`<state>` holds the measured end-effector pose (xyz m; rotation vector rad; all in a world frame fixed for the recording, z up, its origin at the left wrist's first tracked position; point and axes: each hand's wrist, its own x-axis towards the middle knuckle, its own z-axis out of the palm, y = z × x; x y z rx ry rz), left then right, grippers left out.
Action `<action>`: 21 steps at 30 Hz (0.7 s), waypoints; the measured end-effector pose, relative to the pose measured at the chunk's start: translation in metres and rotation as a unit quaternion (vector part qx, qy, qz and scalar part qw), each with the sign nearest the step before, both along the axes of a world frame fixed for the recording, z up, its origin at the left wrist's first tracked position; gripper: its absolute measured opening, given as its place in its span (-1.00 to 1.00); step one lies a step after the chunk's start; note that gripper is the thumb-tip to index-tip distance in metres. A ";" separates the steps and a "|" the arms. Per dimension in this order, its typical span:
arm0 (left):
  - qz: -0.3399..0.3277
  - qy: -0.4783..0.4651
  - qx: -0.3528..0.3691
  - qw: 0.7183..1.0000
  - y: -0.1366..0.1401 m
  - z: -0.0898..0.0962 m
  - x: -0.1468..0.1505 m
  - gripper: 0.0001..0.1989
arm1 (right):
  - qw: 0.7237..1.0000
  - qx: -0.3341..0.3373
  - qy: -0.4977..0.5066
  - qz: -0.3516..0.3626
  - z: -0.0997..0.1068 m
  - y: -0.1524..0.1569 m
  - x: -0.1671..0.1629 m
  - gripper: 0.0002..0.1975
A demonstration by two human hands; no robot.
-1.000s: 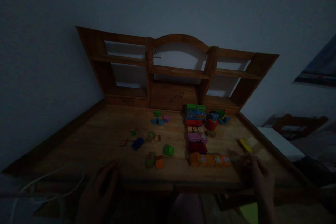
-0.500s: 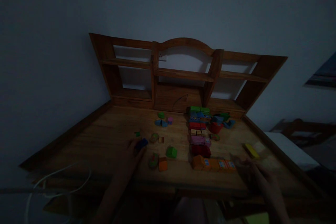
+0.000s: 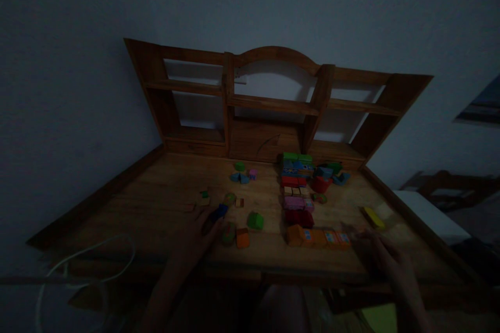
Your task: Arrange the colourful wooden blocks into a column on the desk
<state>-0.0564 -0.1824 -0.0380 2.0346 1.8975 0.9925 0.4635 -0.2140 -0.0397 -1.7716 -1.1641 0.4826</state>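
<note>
My left hand point(image 3: 197, 233) is closed round a dark blue toy block point(image 3: 219, 212) just above the left half of the table. Near it lie a roundish green-and-red block point(image 3: 228, 232), an orange block point(image 3: 242, 238) and a bright green block point(image 3: 255, 220). Over on the right, my right hand point(image 3: 380, 250) is at the end of a row of orange blocks point(image 3: 318, 237). Its fingertips are dim and blurred, so whether they grip anything is unclear. Behind that hand lies a long yellow block point(image 3: 374, 217).
Dark red blocks point(image 3: 299, 218), pink blocks point(image 3: 298, 203), red blocks point(image 3: 294, 181) and green blocks point(image 3: 297, 157) form rows up the table. A red curved block point(image 3: 321, 184) lies beside them. A wooden shelf point(image 3: 269, 106) stands at the back; a white cable point(image 3: 97, 247) loops at left.
My left hand has moved slightly right with the blue block, which is now tilted differently. The view has shifted a little. My right hand stays by the orange row.
</note>
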 end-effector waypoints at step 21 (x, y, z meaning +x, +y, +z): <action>-0.184 0.031 0.018 0.982 -0.004 0.008 -0.004 -0.67 | 0.999 -0.032 -0.024 0.012 0.004 -0.003 -0.005 -0.49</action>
